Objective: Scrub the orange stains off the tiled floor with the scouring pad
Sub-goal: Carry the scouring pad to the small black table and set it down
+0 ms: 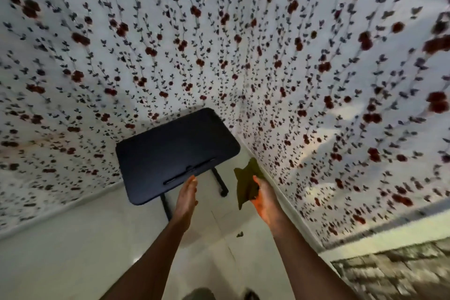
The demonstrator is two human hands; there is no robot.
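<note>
My right hand (264,202) holds a dark green scouring pad (247,184) up in the air, pinched by one edge so it hangs crumpled, close to the right wall. My left hand (187,198) is stretched forward with straight fingers and holds nothing; its fingertips reach the near edge of a small black table (175,151). The pale tiled floor (97,251) lies below both arms. No orange stain shows clearly on the tiles; my right palm looks orange-tinted. A small dark scrap (239,234) lies on the floor between my forearms.
The black table stands on thin black legs (220,182) in the corner of two walls papered with red flowers and dark leaves (219,44). A woven mat or textured surface (394,273) lies at the lower right. The view is blurred.
</note>
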